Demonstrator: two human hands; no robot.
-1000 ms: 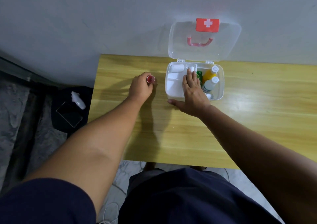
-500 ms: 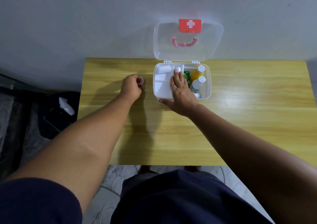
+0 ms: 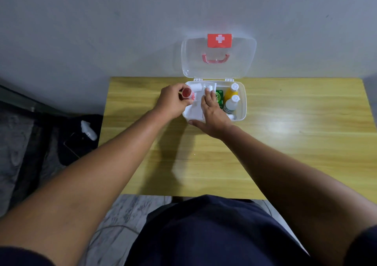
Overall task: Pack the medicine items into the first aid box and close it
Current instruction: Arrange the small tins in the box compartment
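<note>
Holding a small red-capped round container (image 3: 187,93) at the left rim of the open white plastic first aid box (image 3: 243,106), the person's left hand (image 3: 172,102) has its fingers curled around the container's sides, the red face turned up toward the camera. The container hangs just above the box's white inner tray (image 3: 193,110), not yet set down. The right hand (image 3: 212,115) lies flat across the tray, fingertips (image 3: 208,89) pressing near a small white item at the back and thumb hooked under the near wall; it grips nothing, it only steadies the box.

Inside, on the right side, sit a green packet (image 3: 220,98), an orange bottle with a white cap (image 3: 231,91) and a white bottle (image 3: 230,103) lying side by side. A white roll (image 3: 196,87) rests in the tray's back left corner. The clear lid with its red cross label (image 3: 219,40) and pink handle stands upright against the grey wall, over the wooden table (image 3: 295,135).

The container looks light and rigid, probably smooth-sided plastic, so a pinch around its circumference should hold it well. I would guess it needs a free tray compartment. The box itself seems light enough to slide, which makes that bracing hand sensible, and the lid remains to be closed.
</note>
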